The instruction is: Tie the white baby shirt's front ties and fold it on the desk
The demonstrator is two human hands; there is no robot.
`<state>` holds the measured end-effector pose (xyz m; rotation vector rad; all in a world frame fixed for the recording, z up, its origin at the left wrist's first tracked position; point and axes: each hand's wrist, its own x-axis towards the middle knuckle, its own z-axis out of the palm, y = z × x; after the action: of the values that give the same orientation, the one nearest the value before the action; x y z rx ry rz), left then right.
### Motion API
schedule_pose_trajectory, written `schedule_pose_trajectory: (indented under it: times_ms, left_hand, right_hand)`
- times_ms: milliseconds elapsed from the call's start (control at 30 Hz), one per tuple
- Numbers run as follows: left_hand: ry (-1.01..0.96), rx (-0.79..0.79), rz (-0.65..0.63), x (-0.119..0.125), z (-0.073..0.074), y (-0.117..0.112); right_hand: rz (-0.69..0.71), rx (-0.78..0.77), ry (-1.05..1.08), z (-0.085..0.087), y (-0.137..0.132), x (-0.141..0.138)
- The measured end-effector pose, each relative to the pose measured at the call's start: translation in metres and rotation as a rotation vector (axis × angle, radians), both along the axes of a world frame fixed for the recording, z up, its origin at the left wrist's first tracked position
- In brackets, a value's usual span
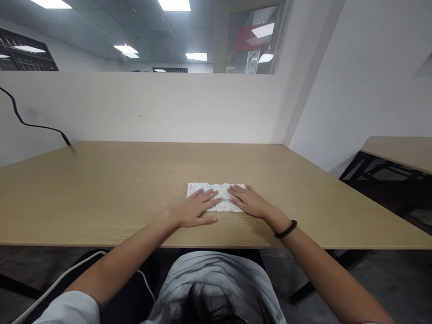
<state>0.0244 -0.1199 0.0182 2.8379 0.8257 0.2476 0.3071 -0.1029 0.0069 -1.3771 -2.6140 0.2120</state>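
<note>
A small white folded garment (221,188) with a faint print lies flat on the wooden table (118,189), near its front edge. My left hand (195,209) rests flat on the garment's left half, fingers stretched out and slightly apart, thumb on the table. My right hand (249,201) lies flat on its right half, fingers extended toward the middle. The two hands' fingertips nearly meet over the cloth. A dark bead bracelet (286,229) circles my right wrist.
A white partition wall (141,108) closes the table's far side and a grey wall stands to the right. A black cable (37,126) hangs at the far left corner. Another desk (398,150) stands at the right. A white cord (60,279) runs under the table's front edge.
</note>
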Motion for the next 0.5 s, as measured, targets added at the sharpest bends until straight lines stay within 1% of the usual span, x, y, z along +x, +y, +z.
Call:
schedule_pose_trajectory:
  times_ms: [100,167,233,333,400,500]
  left_hand:
    - [-0.013,0.024,0.216,-0.001,0.005,0.018]
    - [0.008,0.000,0.332,-0.002,0.007,0.034]
    - [0.051,-0.068,0.361,-0.004,0.006,0.049]
    - [0.096,-0.157,0.349,-0.009,-0.001,0.064]
    - [0.078,-0.155,0.355,-0.013,-0.006,0.067]
    - [-0.009,-0.113,0.360,-0.019,-0.013,0.069]
  right_hand:
    - [-0.079,0.030,0.003,0.010,0.008,-0.004]
    - [-0.117,0.025,-0.007,0.013,0.016,-0.007]
    - [-0.125,-0.012,-0.029,0.012,0.022,-0.010]
    - [-0.152,-0.090,-0.061,0.006,0.029,-0.011]
    - [-0.196,-0.120,-0.062,0.002,0.030,-0.011]
    - [-0.253,-0.104,-0.051,0.000,0.030,-0.007]
